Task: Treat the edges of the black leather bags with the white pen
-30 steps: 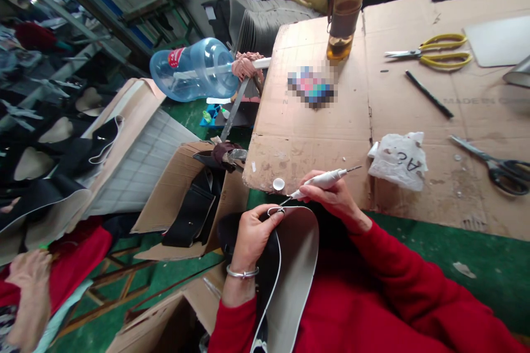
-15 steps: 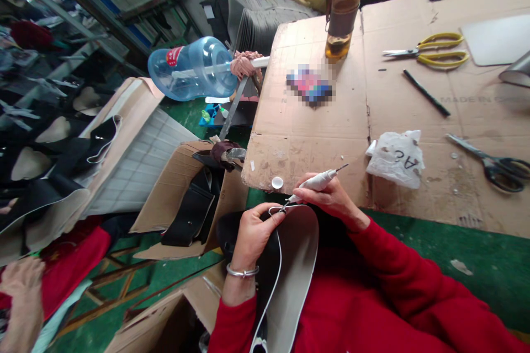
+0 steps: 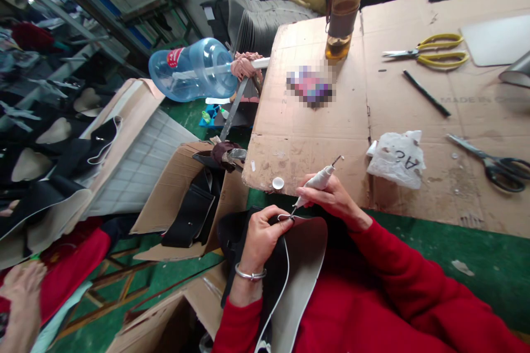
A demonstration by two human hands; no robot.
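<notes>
My right hand (image 3: 333,197) grips the white wrapped handle of an awl (image 3: 318,181), with a thin metal shank sticking out of its upper end. The awl's lower tip meets the edge of a flexible panel (image 3: 301,253), black on one face and pale grey on the other. My left hand (image 3: 261,238) pinches that edge between thumb and fingers, close beside the tip. A white cord (image 3: 286,278) loops at the pinch and hangs down across the panel. Exactly how the tip sits in the edge is too small to make out.
On the cardboard-covered table (image 3: 306,138) lie a white cap (image 3: 277,183), a crumpled plastic bag (image 3: 397,160), black scissors (image 3: 503,171), yellow-handled snips (image 3: 441,51) and a drink bottle (image 3: 343,16). A carton (image 3: 165,198) of black pieces stands left. Another person's hand (image 3: 22,287) shows lower left.
Both hands' working point has shifted slightly right and down with the panel. The awl has tilted more upright. My grip on both things is unchanged.
</notes>
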